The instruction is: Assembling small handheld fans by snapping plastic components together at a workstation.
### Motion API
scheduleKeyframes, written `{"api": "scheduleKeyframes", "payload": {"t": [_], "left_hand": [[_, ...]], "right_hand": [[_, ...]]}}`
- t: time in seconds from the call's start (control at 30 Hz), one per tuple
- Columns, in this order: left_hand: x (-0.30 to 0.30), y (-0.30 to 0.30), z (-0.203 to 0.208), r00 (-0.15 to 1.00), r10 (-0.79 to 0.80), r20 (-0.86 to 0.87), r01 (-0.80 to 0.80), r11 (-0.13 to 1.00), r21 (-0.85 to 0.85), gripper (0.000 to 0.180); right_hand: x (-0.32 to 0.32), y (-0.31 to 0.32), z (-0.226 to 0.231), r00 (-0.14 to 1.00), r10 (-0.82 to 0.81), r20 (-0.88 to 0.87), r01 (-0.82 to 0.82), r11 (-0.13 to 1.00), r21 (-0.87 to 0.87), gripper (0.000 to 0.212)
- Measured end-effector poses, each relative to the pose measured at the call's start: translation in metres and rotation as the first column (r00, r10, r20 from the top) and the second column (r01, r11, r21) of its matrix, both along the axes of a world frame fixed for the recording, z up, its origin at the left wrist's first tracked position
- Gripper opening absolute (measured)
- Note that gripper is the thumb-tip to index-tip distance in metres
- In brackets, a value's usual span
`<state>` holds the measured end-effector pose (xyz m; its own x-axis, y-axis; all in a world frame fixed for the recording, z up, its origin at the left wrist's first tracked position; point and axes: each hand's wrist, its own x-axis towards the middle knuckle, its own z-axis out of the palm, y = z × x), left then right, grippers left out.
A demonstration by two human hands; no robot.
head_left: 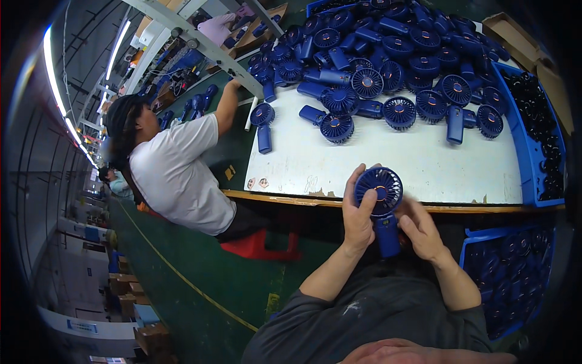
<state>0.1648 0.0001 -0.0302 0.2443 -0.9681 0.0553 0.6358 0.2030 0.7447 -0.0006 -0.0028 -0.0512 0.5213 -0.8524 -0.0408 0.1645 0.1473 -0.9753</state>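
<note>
My left hand is closed round the head of a blue handheld fan, its thumb lying across the front grille. The fan is held over the near edge of the table, grille up and handle pointing toward me. Beside the handle is my right hand, its thumb close to the fan; motion smears its fingers and they are partly hidden, so I cannot tell whether they grip it. A heap of similar blue fans covers the far part of the white tabletop.
A blue bin of small black parts stands at the table's right end. Below it, a blue crate holds more fans. On the left, a co-worker sits on a red stool, near a metal frame post. A cardboard box lies far right.
</note>
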Motion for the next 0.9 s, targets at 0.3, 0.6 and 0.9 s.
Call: {"api": "scheduleKeyframes", "payload": {"t": [0.3,0.6,0.9], "left_hand": [[0.005,-0.026,-0.024,0.994,-0.075,0.077,0.058,0.978,0.198,0.041],[-0.067,-0.014,-0.022,0.629,-0.740,-0.238,0.735,0.666,-0.125,0.109],[-0.049,-0.011,-0.013,0.685,-0.721,-0.106,0.710,0.693,-0.124,0.031]], "right_hand": [[-0.007,0.003,0.009,0.981,-0.023,-0.194,0.021,1.000,-0.012,0.033],[-0.062,-0.029,0.078,0.587,-0.032,-0.809,-0.484,0.788,-0.382,0.043],[-0.374,-0.173,0.051,-0.300,-0.490,-0.818,0.126,0.830,-0.543,0.027]]}}
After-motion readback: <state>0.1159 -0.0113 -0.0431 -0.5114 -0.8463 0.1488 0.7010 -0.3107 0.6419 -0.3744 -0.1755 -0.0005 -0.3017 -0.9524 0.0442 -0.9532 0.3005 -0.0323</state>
